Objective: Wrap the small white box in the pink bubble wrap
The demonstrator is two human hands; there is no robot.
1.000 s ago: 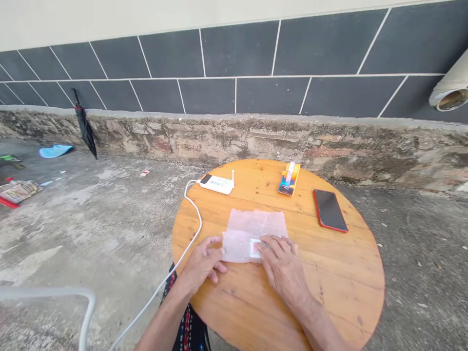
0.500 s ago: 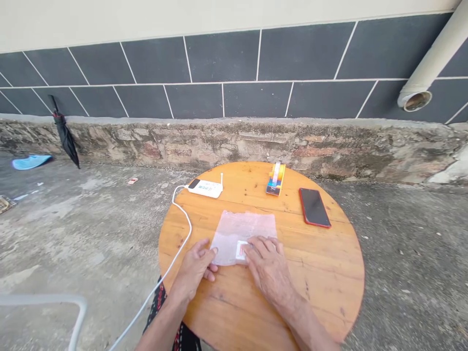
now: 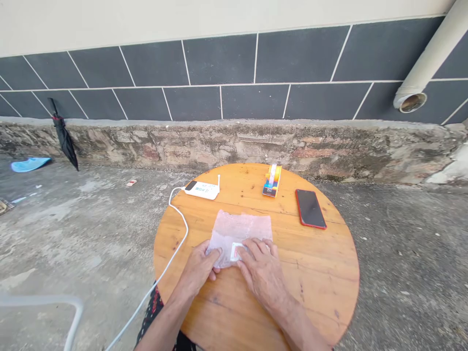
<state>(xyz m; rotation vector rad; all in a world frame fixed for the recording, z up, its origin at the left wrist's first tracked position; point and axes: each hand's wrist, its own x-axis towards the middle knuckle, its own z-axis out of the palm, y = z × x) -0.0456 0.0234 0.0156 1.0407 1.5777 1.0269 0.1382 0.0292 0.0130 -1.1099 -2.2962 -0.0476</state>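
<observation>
A pinkish, translucent sheet of bubble wrap [image 3: 239, 225] lies spread on the round wooden table [image 3: 318, 273]. On its near part rests a small white box [image 3: 236, 251] with a red mark. My right hand [image 3: 261, 268] covers the box's right side, thumb and fingers holding it against the sheet. At the near left corner of the wrap, my left hand [image 3: 201, 263] is closed, its thumb on top of the edge and fingers partly under it.
Behind the wrap stand a white power bank-like device [image 3: 202, 190] with a white cable [image 3: 175, 248], and a yellow and blue tape dispenser [image 3: 272, 180]. A red-edged phone [image 3: 310, 208] lies at right. Beyond are a black umbrella [image 3: 64, 139], a blue slipper-like item [image 3: 29, 164] and a pipe [image 3: 417, 90].
My left hand has closed on the wrap's near left corner, its thumb now further over the edge. My right hand stays on the white box. The view has shifted slightly.
</observation>
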